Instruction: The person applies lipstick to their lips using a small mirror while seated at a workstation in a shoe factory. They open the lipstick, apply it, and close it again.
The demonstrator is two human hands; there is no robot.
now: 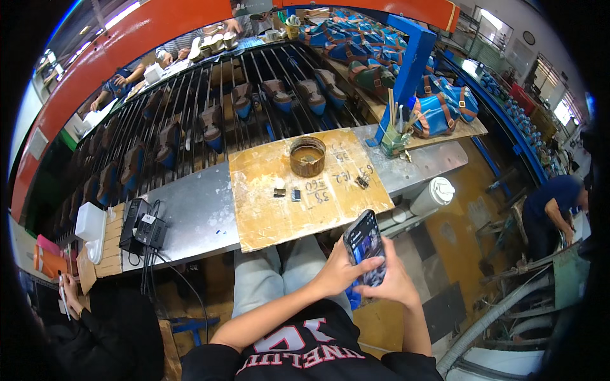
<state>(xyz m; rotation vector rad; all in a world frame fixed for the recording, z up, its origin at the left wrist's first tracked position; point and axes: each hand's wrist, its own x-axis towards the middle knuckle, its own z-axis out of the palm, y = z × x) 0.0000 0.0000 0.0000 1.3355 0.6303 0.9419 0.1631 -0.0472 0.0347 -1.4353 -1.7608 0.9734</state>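
Above my lap I hold a smartphone (364, 240) with a lit screen, tilted up toward me. My left hand (338, 272) grips it from the left side with the thumb across the lower screen. Around its right and lower edge closes my right hand (395, 280). Just beyond the phone lies a stained cardboard sheet (267, 222) with handwriting on it. A round brown tin (307, 157) with amber stuff inside stands on the sheet. Small dark pieces (296, 195) lie near it.
Shoes (277, 94) hang along a metal rod conveyor beyond the bench. Blue bags or shoes (435, 114) crowd the right shelf beside a jar of brushes (395, 141). A white lidded cup (434, 194) stands below. Black power adapters (145, 225) sit left. A co-worker's hand (68, 291) holds a pen.
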